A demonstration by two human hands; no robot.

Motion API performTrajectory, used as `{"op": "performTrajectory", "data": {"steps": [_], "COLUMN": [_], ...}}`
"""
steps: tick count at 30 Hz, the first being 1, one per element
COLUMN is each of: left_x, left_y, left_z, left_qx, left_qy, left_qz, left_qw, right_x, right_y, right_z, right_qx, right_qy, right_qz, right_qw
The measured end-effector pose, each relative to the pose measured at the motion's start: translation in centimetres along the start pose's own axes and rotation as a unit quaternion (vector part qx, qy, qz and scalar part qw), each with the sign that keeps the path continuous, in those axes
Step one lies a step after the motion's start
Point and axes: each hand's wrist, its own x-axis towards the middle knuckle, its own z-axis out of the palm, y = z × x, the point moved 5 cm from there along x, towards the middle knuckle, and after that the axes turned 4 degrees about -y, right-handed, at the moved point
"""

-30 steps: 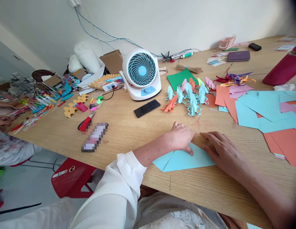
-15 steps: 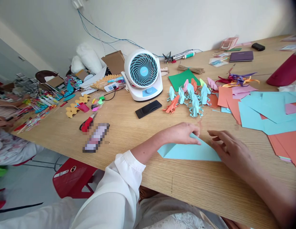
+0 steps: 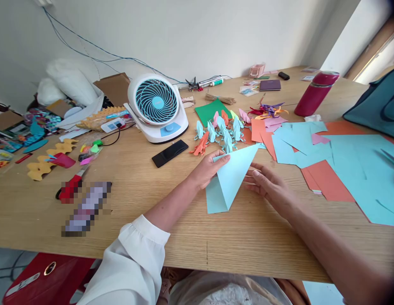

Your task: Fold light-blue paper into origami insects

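Note:
A light-blue sheet of paper (image 3: 237,173), folded along a diagonal with a strip left over at its lower left, is held up just above the table. My left hand (image 3: 209,168) pinches its upper left edge, thumb on top. Beside the sheet's right edge is my right hand (image 3: 268,186), its fingers apart and partly behind the paper; it does not appear to grip it. Just beyond the sheet stand several folded paper figures (image 3: 227,140), mostly light blue, with an orange one (image 3: 201,145) at their left.
Light-blue sheets (image 3: 292,148) and orange sheets (image 3: 332,182) spread over the right side. A fan (image 3: 159,106), a black phone (image 3: 170,153) and red-handled scissors (image 3: 71,188) lie to the left. A magenta bottle (image 3: 316,93) stands at the back right, near a blue bag (image 3: 378,103).
The folded sheet has been lifted and turned from lying flat, its point now up and right. My right hand has come off its right end. The view has swung right.

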Motion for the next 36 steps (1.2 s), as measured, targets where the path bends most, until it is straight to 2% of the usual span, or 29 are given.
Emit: {"op": "performTrajectory", "data": {"steps": [3,5,8,10,11,13,16,18,23,30,34,36], "left_x": [-0.1,0.0,0.0,0.0,0.0,0.0,-0.2,-0.4,-0.6,-0.9,-1.3,-1.3], "left_y": [-0.7,-0.5,0.6,1.0,1.0,0.7,-0.3,-0.8,-1.8,-2.9,-3.4,-3.6], "left_z": [0.8,0.7,0.3,0.0,-0.1,-0.1,0.1,0.2,0.3,0.5,1.0,0.9], "left_qx": [-0.008,0.082,0.277,0.344,0.353,0.348,0.323,0.303,0.255,0.177,0.130,0.129], "left_qy": [-0.016,-0.006,0.037,0.050,0.042,-0.010,-0.101,-0.127,-0.170,-0.188,-0.209,-0.199], "left_qz": [-0.012,0.032,0.133,0.153,0.147,0.106,0.008,-0.044,-0.115,-0.192,-0.218,-0.230], "left_qw": [1.000,0.996,0.951,0.925,0.923,0.932,0.941,0.943,0.945,0.947,0.944,0.944], "right_x": [0.1,0.2,0.3,0.3,0.3,0.2,0.1,0.1,0.0,0.0,0.1,0.1], "right_y": [0.0,0.1,0.4,0.5,0.5,0.4,0.3,0.4,0.5,0.6,0.9,0.8], "right_z": [1.2,1.4,1.3,1.3,1.3,1.4,1.6,1.4,0.7,0.0,-0.5,-0.5], "right_qx": [0.057,0.080,0.094,0.094,0.090,0.075,0.060,0.060,0.034,0.058,0.052,0.049], "right_qy": [-0.039,-0.035,-0.017,-0.007,-0.005,-0.011,-0.036,-0.039,0.019,0.096,0.115,0.111], "right_qz": [0.009,0.019,0.030,0.033,0.034,0.033,0.030,0.028,0.044,0.066,0.077,0.069], "right_qw": [0.998,0.996,0.995,0.995,0.995,0.997,0.997,0.997,0.998,0.992,0.989,0.990]}}
